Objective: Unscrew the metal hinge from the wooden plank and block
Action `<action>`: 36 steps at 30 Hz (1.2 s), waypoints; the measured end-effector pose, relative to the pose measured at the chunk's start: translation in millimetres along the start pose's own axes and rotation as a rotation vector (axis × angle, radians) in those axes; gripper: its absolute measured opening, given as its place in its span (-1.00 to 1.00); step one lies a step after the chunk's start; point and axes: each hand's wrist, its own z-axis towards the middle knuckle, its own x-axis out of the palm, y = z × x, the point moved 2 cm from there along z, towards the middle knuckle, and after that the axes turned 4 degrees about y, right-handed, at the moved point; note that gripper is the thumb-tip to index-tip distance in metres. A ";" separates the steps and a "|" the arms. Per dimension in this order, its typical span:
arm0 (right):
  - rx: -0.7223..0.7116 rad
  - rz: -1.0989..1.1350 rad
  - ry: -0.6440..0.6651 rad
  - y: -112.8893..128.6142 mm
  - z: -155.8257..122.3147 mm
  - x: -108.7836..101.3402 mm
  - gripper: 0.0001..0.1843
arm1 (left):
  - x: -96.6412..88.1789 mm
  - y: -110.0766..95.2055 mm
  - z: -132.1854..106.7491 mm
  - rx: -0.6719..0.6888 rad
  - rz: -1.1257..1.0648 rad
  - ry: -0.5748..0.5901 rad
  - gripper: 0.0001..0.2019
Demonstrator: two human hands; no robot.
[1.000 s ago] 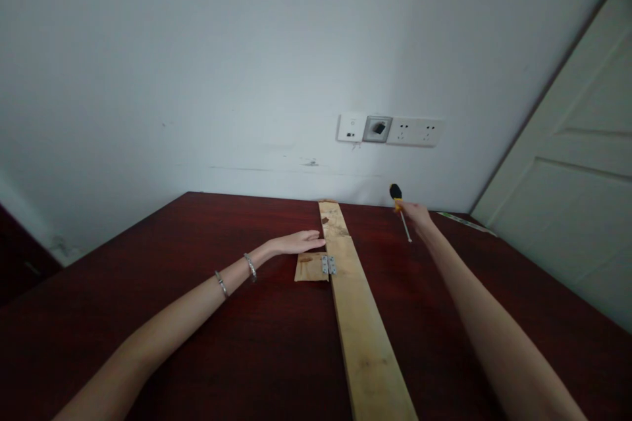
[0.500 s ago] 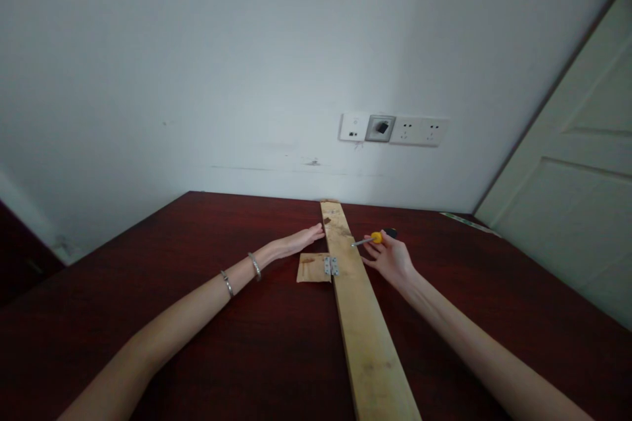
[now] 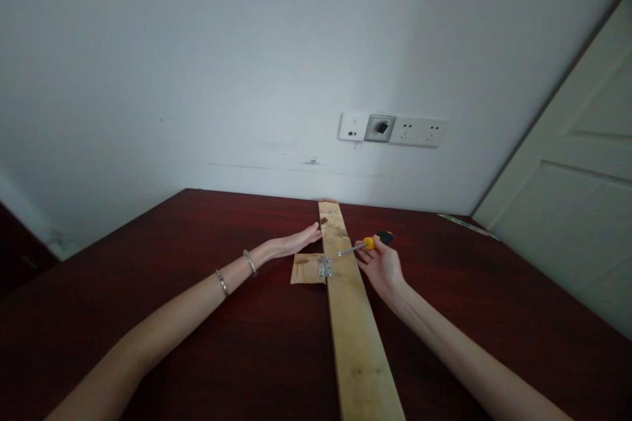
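Note:
A long wooden board (image 3: 358, 335) runs from the near edge of the view toward the wall. At its left side lies a small wooden piece (image 3: 307, 271), and a metal hinge (image 3: 325, 268) spans the joint between the two. My left hand (image 3: 297, 241) rests with outstretched fingers against the board's left edge, above the small piece, holding nothing. In my right hand (image 3: 385, 270) is a screwdriver (image 3: 368, 243) with a yellow and black handle. Its shaft points left over the board, the tip up and to the right of the hinge.
Everything lies on a dark red tabletop (image 3: 237, 355) that meets a white wall (image 3: 247, 66). Wall sockets (image 3: 413, 132) sit above its far edge, one with a black plug (image 3: 382, 127). A flat strip (image 3: 467, 225) lies at the back right beside a pale door (image 3: 577, 191).
My right hand has brought the screwdriver left and slightly nearer, so its tip is closer to the hinge. The board and small piece appear slightly further left; my left hand stays at the board's edge.

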 end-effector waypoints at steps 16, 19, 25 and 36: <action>-0.183 -0.180 -0.073 33.9 0.9 9.6 -0.75 | -39.3 -0.6 -30.1 -0.131 0.167 0.100 -0.03; -0.371 -0.234 -0.079 66.5 4.7 23.9 -0.72 | -43.6 -10.3 -41.8 -0.170 0.346 0.143 0.09; -0.668 -0.663 0.075 108.5 -0.9 72.8 -0.72 | -21.4 -23.6 -42.4 -0.286 0.493 0.149 0.10; -0.696 -0.742 0.252 91.7 -0.3 86.0 -0.08 | -6.1 -28.5 -36.8 -0.244 0.577 0.146 -0.01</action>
